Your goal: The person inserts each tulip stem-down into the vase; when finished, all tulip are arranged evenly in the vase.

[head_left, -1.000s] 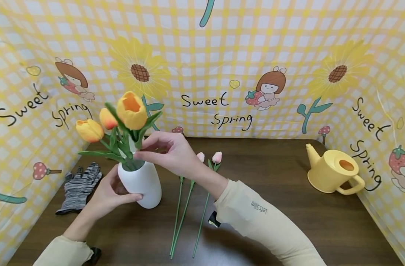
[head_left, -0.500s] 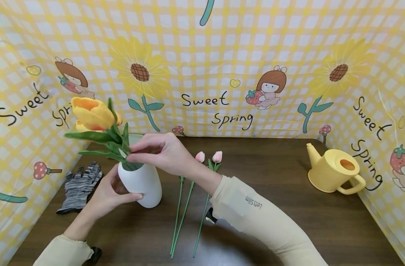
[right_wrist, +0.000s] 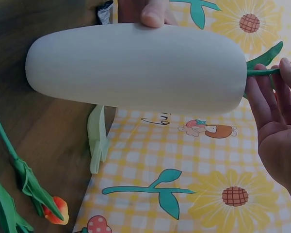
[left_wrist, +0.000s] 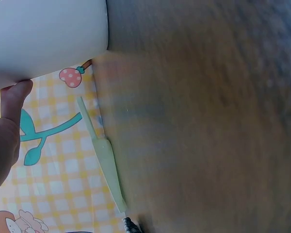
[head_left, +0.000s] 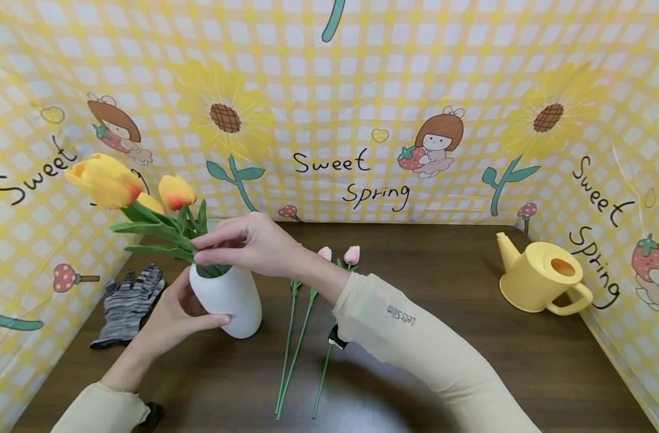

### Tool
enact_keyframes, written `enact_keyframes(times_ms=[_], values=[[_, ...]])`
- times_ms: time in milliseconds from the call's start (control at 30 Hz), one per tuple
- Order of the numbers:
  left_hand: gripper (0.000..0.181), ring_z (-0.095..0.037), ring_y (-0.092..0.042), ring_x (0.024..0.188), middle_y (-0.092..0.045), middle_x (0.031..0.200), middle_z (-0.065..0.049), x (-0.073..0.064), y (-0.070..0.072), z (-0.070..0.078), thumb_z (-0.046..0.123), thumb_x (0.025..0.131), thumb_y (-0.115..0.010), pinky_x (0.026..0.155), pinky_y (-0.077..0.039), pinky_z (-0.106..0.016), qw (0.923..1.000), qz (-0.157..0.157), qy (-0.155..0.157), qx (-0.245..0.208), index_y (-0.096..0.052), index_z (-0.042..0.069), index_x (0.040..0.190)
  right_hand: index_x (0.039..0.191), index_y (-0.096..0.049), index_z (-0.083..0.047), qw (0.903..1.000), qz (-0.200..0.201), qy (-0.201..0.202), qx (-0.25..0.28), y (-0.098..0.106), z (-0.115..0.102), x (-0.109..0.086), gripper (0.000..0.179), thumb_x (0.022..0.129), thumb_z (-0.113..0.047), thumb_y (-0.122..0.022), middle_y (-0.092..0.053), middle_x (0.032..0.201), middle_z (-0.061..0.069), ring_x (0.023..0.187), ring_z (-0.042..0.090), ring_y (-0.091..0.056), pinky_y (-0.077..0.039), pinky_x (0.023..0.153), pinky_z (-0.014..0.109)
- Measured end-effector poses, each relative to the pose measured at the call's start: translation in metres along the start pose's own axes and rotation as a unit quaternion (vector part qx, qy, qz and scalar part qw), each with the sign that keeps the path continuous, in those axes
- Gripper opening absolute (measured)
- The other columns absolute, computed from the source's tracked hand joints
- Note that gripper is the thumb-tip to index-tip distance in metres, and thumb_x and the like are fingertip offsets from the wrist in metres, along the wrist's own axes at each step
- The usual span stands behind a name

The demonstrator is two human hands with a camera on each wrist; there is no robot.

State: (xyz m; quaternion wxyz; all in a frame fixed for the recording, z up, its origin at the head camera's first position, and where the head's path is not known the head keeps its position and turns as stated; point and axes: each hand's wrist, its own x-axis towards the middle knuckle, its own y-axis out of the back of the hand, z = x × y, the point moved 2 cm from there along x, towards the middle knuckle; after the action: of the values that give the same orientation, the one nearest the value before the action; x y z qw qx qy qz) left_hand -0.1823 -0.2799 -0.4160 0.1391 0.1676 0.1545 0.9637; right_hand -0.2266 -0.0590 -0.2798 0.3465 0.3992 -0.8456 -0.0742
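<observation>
My left hand (head_left: 169, 316) grips the white vase (head_left: 229, 300) round its side, thumb across the front; the vase leans slightly left. Several yellow-orange tulips (head_left: 104, 180) stand in it, their heads fanned to the left above green leaves (head_left: 151, 228). At the vase mouth my right hand (head_left: 254, 243) pinches a tulip by its stem. In the right wrist view that green stem (right_wrist: 264, 72) runs from the mouth to between my thumb and fingers. The left wrist view shows only the vase's side (left_wrist: 43, 39) and part of the left hand (left_wrist: 7, 126).
Pink tulips (head_left: 352, 255) with long green stems (head_left: 286, 355) lie on the brown table (head_left: 432, 361), right of the vase. A yellow watering can (head_left: 540, 279) stands far right. Left lies a grey knit glove (head_left: 129, 307). A pale green, narrow-handled tool (left_wrist: 106, 160) lies behind the vase.
My right hand has shifted a little left, and the large yellow tulip has swung from upright over the vase to leaning far left. The left hand and vase have hardly moved.
</observation>
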Motion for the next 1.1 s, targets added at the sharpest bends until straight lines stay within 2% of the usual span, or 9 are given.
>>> enact_keyframes(times_ms=[167,467,600,733,833,1100], values=[[0.102,-0.019,-0.067,0.106,-0.053,0.135,-0.012,0.002,-0.001,0.001,-0.014,0.075,-0.083,0.075,-0.062,-0.036,0.9999,-0.008,-0.013,-0.003,-0.032,0.016,0.157,0.111,-0.077,-0.001,0.9986,-0.009,0.003,-0.053,-0.003,0.002,0.002,0.022,0.089,-0.006,-0.077,-0.075,0.093,-0.002,0.082,-0.001,-0.064,-0.054,0.070,0.022],[0.102,-0.018,-0.067,0.104,-0.054,0.133,-0.011,0.003,-0.001,0.001,-0.015,0.073,-0.084,0.072,-0.062,-0.036,0.9998,-0.006,-0.021,0.001,-0.033,0.014,0.157,0.109,-0.078,-0.001,0.9972,-0.016,0.005,-0.072,-0.004,0.006,0.005,0.020,0.089,-0.006,-0.078,-0.076,0.097,0.002,0.086,-0.003,-0.065,-0.055,0.075,0.021],[0.101,-0.019,-0.067,0.104,-0.054,0.133,-0.011,0.003,-0.001,0.001,-0.014,0.074,-0.084,0.072,-0.062,-0.036,0.9997,-0.005,-0.022,0.003,-0.034,0.015,0.156,0.111,-0.077,-0.001,0.9966,-0.027,-0.011,-0.078,-0.003,0.006,0.006,0.021,0.090,-0.005,-0.077,-0.076,0.100,0.004,0.088,-0.003,-0.066,-0.055,0.077,0.019],[0.099,-0.018,-0.068,0.104,-0.055,0.132,-0.011,0.003,-0.001,0.001,-0.014,0.073,-0.084,0.072,-0.062,-0.036,0.9998,-0.003,-0.021,0.004,-0.035,0.014,0.155,0.124,-0.071,-0.001,0.9962,-0.043,-0.060,-0.046,-0.003,0.006,0.006,0.034,0.091,-0.005,-0.076,-0.076,0.107,0.006,0.092,-0.003,-0.068,-0.055,0.084,0.018],[0.098,-0.018,-0.068,0.105,-0.055,0.133,-0.011,0.002,0.000,0.002,-0.013,0.073,-0.084,0.073,-0.062,-0.036,0.9999,0.001,-0.013,0.007,-0.036,0.015,0.154,0.130,-0.067,0.000,0.9961,-0.041,-0.076,-0.018,-0.002,0.008,0.005,0.041,0.090,-0.005,-0.077,-0.075,0.110,0.009,0.095,0.001,-0.070,-0.054,0.087,0.020],[0.103,-0.017,-0.068,0.104,-0.055,0.132,-0.010,0.001,0.000,0.002,-0.012,0.072,-0.086,0.073,-0.062,-0.036,0.9999,0.007,-0.001,0.014,-0.034,0.017,0.156,0.128,-0.067,0.000,0.9942,-0.006,-0.104,0.029,-0.002,0.011,0.001,0.038,0.091,-0.003,-0.076,-0.074,0.110,0.008,0.093,0.002,-0.070,-0.055,0.088,0.023]])
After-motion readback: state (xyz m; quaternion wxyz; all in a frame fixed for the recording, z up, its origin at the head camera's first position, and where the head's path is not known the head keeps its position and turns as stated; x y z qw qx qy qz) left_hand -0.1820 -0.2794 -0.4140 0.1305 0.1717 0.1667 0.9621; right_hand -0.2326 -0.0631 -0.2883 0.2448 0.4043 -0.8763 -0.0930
